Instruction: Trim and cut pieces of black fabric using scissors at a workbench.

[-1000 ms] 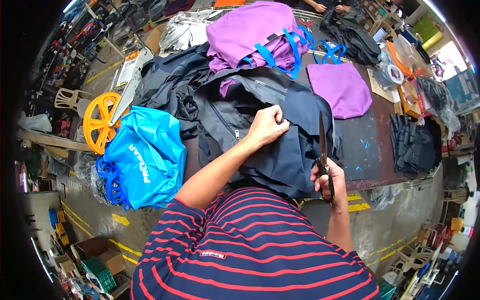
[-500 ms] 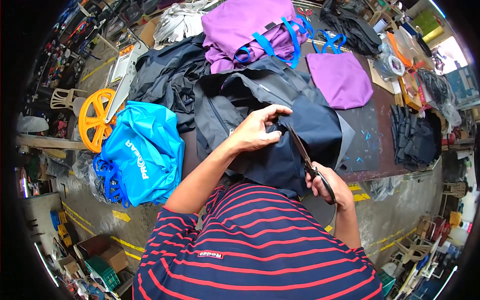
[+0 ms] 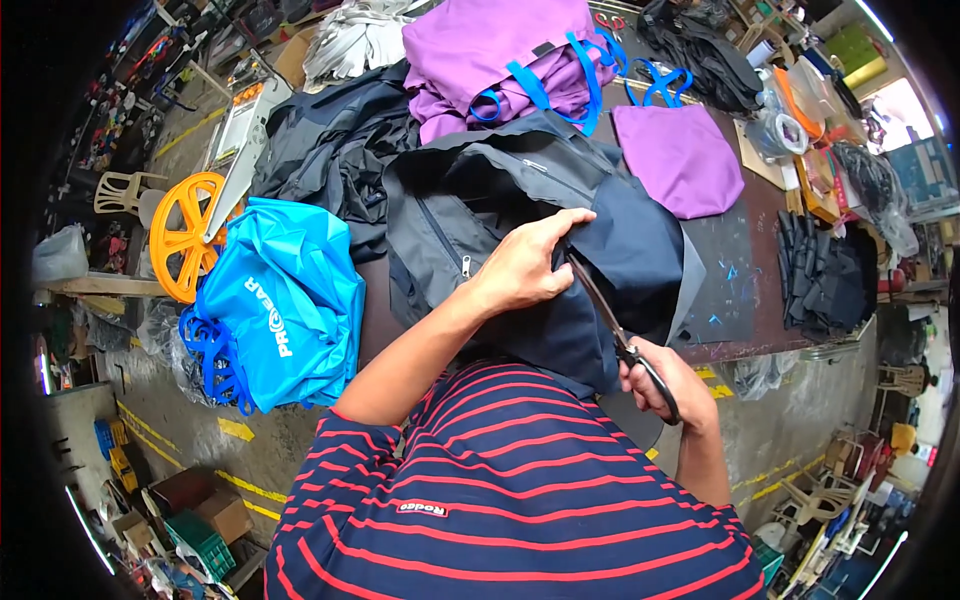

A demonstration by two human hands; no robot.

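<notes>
Head view: a dark navy fabric bag [image 3: 600, 290] is spread on the dark counter [image 3: 740, 300] just in front of the body, near its front edge, so that it lies within reach of both hands. The left hand [image 3: 525, 265] is laid on the upper fold of the fabric, with its fingers [image 3: 568, 222] curled over the edge and closed on it; the cloth appears to be pinched and drawn taut so that it can be met cleanly by a blade. A pair of black-handled scissors [image 3: 615, 330] is held in the right hand [image 3: 665, 385], whose fingers are wrapped through and around the handle loops. The blades are angled up and to the left, their tips reaching just beneath the left hand, where the fabric is held. Whether the blades are parted or shut cannot be told, since they are seen nearly edge-on.

A grey zippered layer [image 3: 450, 230] lies beneath the navy cloth. Purple bags with blue straps [image 3: 510, 60] are heaped at the far side of the counter, well apart from the hands, and a flat purple bag [image 3: 680, 160] lies to the right of them. A bright blue bag [image 3: 280, 300] hangs off the left end, beside an orange spool [image 3: 180, 235].
</notes>
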